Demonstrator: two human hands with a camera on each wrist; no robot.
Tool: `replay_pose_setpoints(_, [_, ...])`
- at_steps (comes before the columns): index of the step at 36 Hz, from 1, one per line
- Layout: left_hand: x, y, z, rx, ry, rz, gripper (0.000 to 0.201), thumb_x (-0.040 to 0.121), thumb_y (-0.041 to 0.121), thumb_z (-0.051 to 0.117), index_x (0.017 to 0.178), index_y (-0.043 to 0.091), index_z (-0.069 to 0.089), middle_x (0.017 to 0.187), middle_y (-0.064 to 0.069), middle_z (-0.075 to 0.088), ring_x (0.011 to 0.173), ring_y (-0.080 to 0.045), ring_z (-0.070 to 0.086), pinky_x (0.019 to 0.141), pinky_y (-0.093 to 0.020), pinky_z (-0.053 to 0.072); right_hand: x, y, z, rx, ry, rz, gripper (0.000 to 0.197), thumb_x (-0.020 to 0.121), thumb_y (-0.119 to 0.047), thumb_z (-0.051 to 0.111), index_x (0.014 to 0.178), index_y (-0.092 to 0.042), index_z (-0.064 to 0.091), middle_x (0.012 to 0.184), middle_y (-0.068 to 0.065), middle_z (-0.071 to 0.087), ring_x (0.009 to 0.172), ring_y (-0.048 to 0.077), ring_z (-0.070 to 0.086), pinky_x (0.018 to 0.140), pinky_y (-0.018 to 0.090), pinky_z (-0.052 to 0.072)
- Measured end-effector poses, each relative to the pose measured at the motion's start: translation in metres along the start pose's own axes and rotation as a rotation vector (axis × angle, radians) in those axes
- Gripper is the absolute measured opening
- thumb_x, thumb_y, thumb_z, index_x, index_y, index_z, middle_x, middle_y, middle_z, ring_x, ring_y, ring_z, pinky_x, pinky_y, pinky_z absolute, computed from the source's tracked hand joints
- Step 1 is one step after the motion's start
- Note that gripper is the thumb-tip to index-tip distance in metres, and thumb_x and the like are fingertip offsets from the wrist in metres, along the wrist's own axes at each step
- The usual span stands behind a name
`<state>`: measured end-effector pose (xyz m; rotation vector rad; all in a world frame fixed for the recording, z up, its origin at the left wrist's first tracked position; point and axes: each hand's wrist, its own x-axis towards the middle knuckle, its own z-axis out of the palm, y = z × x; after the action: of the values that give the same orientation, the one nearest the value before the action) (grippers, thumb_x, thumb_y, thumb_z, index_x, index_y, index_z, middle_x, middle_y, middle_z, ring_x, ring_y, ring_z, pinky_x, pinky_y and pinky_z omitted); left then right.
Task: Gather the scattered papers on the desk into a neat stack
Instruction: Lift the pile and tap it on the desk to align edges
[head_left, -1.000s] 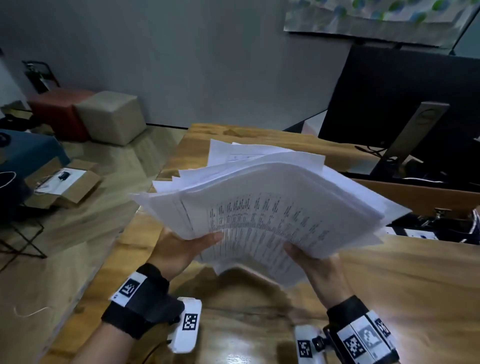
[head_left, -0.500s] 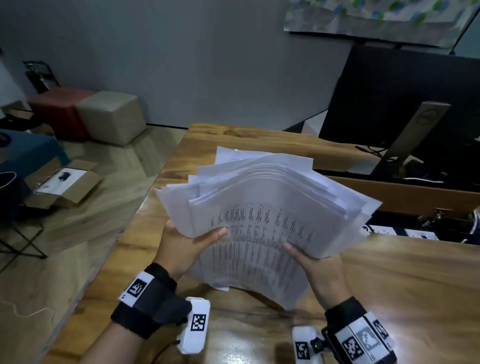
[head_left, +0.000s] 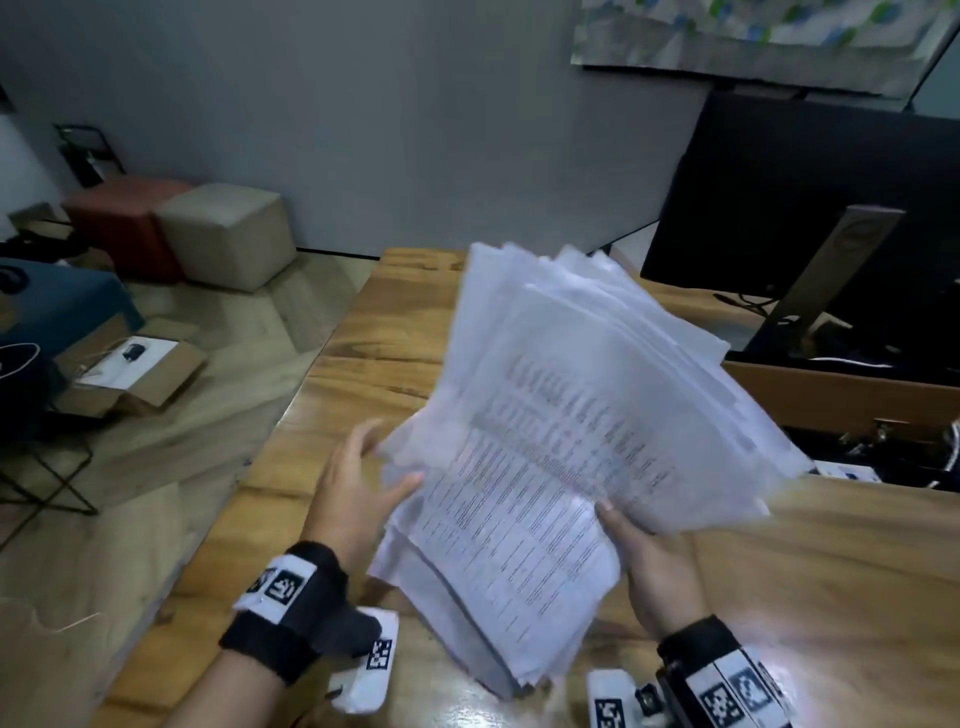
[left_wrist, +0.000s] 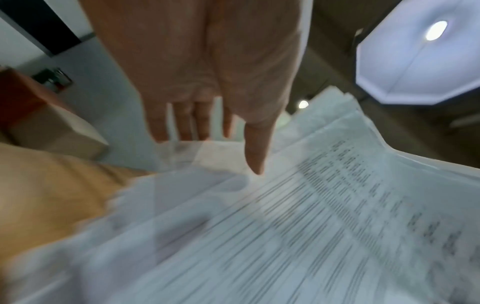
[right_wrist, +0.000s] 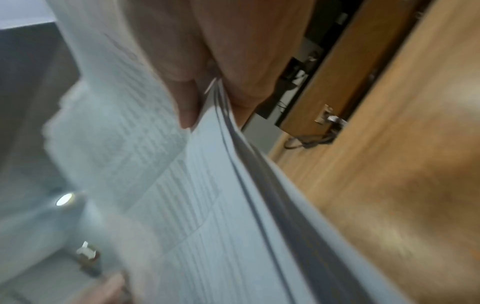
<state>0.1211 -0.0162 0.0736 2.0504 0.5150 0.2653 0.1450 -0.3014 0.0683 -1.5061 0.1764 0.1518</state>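
Glossy, grained wooden desk runs under a grey wall, and over on the floor at left sit a red and a beige cube stool and an open cardboard box. Left hand is spread flat, fingers straight against the edge of the fanned, motion-blurred printed papers, held tilted above the desk. Right hand pinches the sheaf, thumb on top, with a dark monitor behind.

Grey wall, wood-plank floor, beige cube stool
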Motion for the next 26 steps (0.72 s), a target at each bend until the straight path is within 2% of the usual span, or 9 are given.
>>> replay_pose_setpoints(4, [-0.03, -0.06, 0.016, -0.005, -0.035, -0.461, 0.087, 0.058, 0.053, 0.087, 0.124, 0.008, 0.054, 0.122, -0.008, 0.061, 0.104, -0.025, 0.06, 0.089, -0.038, 0.048, 0.015, 0.039, -0.003, 0.225, 0.09, 0.112, 0.082, 0.053, -0.044, 0.093, 0.121, -0.005, 0.068, 0.12, 0.014, 0.073, 0.114, 0.033, 0.066, 0.106, 0.056, 0.045])
replay_pose_setpoints(6, [-0.048, -0.081, 0.023, -0.304, -0.095, -0.658, 0.058, 0.069, 0.048, 0.084, 0.104, 0.005, 0.068, 0.115, -0.013, 0.071, 0.088, -0.023, 0.067, 0.078, -0.035, 0.052, 0.013, 0.051, 0.001, 0.314, 0.139, 0.172, 0.059, 0.078, -0.017, 0.081, 0.133, -0.007, 0.059, 0.128, 0.011, 0.068, 0.115, 0.03, 0.063, 0.103, 0.048, 0.046])
replay_pose_setpoints(8, [-0.062, -0.097, 0.031, -0.61, -0.212, -0.786, 0.047, 0.078, 0.044, 0.078, 0.107, 0.008, 0.071, 0.114, -0.015, 0.073, 0.094, -0.027, 0.07, 0.081, -0.039, 0.056, 0.011, 0.068, 0.002, 0.353, 0.166, 0.251, 0.049, 0.091, 0.003, 0.062, 0.138, -0.006, 0.053, 0.134, 0.011, 0.063, 0.119, 0.031, 0.059, 0.103, 0.046, 0.045])
replay_pose_setpoints(12, [-0.075, -0.112, 0.039, -1.022, -0.427, -0.811, 0.05, 0.093, 0.047, 0.059, 0.131, 0.015, 0.064, 0.133, -0.016, 0.064, 0.124, -0.034, 0.059, 0.109, -0.051, 0.039, -0.001, 0.1, 0.003, 0.39, 0.242, 0.409, 0.05, 0.09, 0.007, 0.06, 0.139, -0.002, 0.052, 0.137, 0.018, 0.06, 0.119, 0.036, 0.06, 0.104, 0.051, 0.046])
replay_pose_setpoints(15, [-0.073, -0.119, 0.044, -1.042, -0.454, -0.824, 0.041, 0.096, 0.026, 0.06, 0.131, 0.005, 0.062, 0.135, -0.024, 0.06, 0.125, -0.042, 0.057, 0.107, -0.055, 0.04, -0.011, 0.114, 0.004, 0.411, 0.247, 0.507, 0.058, 0.085, 0.006, 0.064, 0.141, -0.003, 0.05, 0.137, 0.019, 0.06, 0.122, 0.039, 0.059, 0.093, 0.052, 0.055])
replay_pose_setpoints(18, [-0.067, -0.134, 0.05, -0.874, -0.386, -0.72, 0.064, 0.067, 0.012, 0.086, 0.125, -0.003, 0.063, 0.128, -0.027, 0.063, 0.117, -0.046, 0.061, 0.105, -0.061, 0.042, -0.025, 0.116, 0.004, 0.45, 0.165, 0.587, 0.055, 0.083, 0.01, 0.064, 0.135, -0.004, 0.055, 0.127, 0.018, 0.068, 0.114, 0.037, 0.063, 0.075, 0.044, 0.063])
replay_pose_setpoints(21, [-0.059, -0.156, 0.055, -0.649, -0.322, -0.691, 0.074, 0.043, 0.005, 0.095, 0.112, -0.006, 0.069, 0.115, -0.025, 0.07, 0.104, -0.042, 0.069, 0.098, -0.059, 0.048, -0.041, 0.109, -0.002, 0.479, 0.026, 0.679, 0.037, 0.088, 0.012, 0.057, 0.12, -0.005, 0.061, 0.116, 0.021, 0.073, 0.111, 0.038, 0.065, 0.104, 0.052, 0.047])
replay_pose_setpoints(23, [-0.052, -0.161, 0.054, -0.591, -0.284, -0.698, 0.052, 0.056, -0.01, 0.087, 0.105, -0.007, 0.071, 0.111, -0.026, 0.072, 0.099, -0.041, 0.07, 0.096, -0.058, 0.05, -0.044, 0.11, -0.013, 0.444, -0.067, 0.768, 0.038, 0.088, 0.007, 0.057, 0.126, -0.001, 0.058, 0.116, 0.027, 0.071, 0.114, 0.042, 0.065, 0.107, 0.053, 0.044])
replay_pose_setpoints(26, [-0.043, -0.159, 0.046, -0.559, -0.259, -0.677, 0.036, 0.064, -0.024, 0.075, 0.095, -0.007, 0.07, 0.1, -0.023, 0.073, 0.087, -0.035, 0.071, 0.085, -0.048, 0.054, -0.039, 0.109, -0.039, 0.303, 0.007, 0.811, 0.045, 0.087, -0.016, 0.067, 0.127, 0.005, 0.057, 0.081, 0.024, 0.077, 0.089, 0.038, 0.071, 0.079, 0.047, 0.057])
